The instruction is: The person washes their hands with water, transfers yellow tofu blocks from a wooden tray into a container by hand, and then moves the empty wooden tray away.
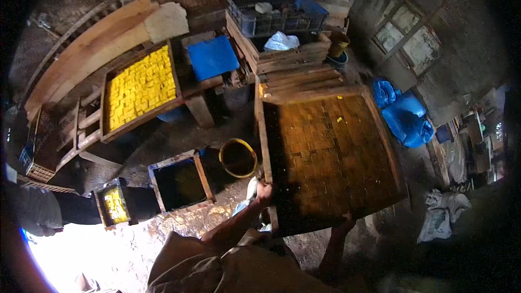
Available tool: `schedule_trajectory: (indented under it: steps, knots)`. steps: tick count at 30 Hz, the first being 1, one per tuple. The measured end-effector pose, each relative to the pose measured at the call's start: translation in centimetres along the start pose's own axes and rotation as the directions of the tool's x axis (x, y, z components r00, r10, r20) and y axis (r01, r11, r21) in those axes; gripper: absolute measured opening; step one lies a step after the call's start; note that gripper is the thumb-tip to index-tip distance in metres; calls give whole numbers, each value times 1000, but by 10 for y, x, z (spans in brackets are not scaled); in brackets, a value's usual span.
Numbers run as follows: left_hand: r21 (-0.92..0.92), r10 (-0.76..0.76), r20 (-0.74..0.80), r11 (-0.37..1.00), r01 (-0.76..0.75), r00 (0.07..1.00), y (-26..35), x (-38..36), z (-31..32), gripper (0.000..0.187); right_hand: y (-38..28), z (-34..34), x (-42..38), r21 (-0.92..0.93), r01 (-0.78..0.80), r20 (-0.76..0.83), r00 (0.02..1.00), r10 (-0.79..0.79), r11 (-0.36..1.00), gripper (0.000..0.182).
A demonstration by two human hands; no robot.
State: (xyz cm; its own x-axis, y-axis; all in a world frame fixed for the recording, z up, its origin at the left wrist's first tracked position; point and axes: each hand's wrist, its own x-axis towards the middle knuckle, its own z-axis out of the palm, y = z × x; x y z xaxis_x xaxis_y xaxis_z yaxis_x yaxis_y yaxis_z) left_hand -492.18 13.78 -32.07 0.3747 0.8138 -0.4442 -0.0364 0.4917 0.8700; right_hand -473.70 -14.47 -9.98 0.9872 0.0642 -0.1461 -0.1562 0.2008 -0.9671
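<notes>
A large woven bamboo tray [336,152] with a wooden frame is in front of me, tilted in view, its left part in shadow. A few small yellow crumbs lie on its weave near the far edge. My left hand [264,192] is closed round the near left side of the frame. At the near edge, my right hand [343,225] grips the frame from below; its fingers are partly hidden under the tray and in shadow.
At left, another framed tray [142,88] holds rows of yellow blocks. A round yellow-rimmed basin [237,158] and a square wooden frame [182,182] stand on the floor. Beyond are a black crate [277,13] and a blue board [213,57]. Blue plastic bags [407,116] lie at right.
</notes>
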Motion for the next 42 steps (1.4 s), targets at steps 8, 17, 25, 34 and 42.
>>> schedule_trajectory:
  steps: [8, 17, 25, 34, 42]
  knots:
    - [-83, -377, 148, 917, 391, 914, 4, 1, 97, 32, 15, -38, 127, -197, -144, -329, 941, 73, 970, 26]
    - [-432, -607, 144, 672, 601, 782, 44, 93, 132, 23, 106, 101, 305, -754, -67, -83, 997, 6, 653, 28]
    - [-618, -678, 127, 517, 592, 724, 94, 134, 146, 18, 236, 149, 387, -883, 418, 397, 908, -136, 212, 30]
    - [-558, -479, -194, 772, 305, 856, 102, 198, 162, 38, 222, 383, 401, -767, -422, -332, 906, 264, 484, 88]
    - [-540, -129, -392, 834, -114, 911, 230, 205, 187, 35, 118, 412, 369, -625, -311, 535, 497, 683, 716, 52]
